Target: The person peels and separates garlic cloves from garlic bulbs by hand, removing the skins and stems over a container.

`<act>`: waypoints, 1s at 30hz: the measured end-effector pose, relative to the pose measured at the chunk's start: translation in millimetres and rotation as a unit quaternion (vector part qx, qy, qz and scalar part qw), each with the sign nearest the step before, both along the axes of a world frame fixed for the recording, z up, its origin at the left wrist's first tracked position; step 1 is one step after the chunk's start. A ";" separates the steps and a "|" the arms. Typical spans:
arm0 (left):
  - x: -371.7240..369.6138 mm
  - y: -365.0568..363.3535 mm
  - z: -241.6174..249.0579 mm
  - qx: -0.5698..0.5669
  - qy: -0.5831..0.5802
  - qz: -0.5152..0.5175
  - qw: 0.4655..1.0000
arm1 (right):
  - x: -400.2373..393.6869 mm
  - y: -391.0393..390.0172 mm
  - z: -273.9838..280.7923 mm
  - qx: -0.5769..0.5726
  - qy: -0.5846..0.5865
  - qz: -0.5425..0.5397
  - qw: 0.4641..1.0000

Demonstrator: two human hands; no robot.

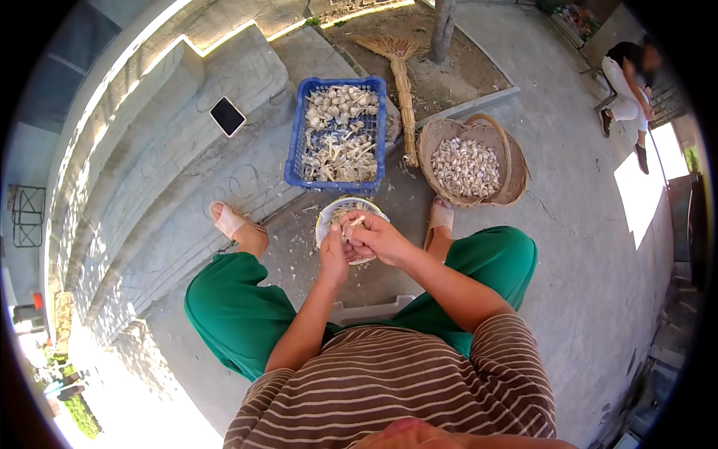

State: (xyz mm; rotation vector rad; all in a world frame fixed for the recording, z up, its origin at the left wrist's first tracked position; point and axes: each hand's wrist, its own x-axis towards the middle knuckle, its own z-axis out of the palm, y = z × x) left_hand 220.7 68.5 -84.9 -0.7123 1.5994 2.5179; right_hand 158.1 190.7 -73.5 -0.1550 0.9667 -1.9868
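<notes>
Both my hands meet over a white bowl [322, 231] on the ground between my feet. My left hand [333, 251] and my right hand [374, 238] are closed around a small piece of garlic [357, 221], with a pale stem end showing between the fingers. The rest of the piece is hidden by my fingers. Dry husks lie in the bowl. Just beyond it, a blue crate [335, 185] holds garlic bulbs [342, 103] and dry stalks. To its right, a wicker basket [514, 176] with an arched handle contains many loose cloves [465, 166].
A straw broom [402, 90] lies between crate and basket, near a tree trunk [443, 30]. A phone [227, 117] rests on the concrete step [187, 161] at left. Another person [628, 82] sits at the upper right. Husk scraps dot the ground around the bowl.
</notes>
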 end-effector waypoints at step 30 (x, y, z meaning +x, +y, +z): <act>-6.2 -37.6 -68.1 -0.573 0.163 -0.012 0.803 | -11.4 14.1 24.4 -0.115 -0.049 -0.073 0.989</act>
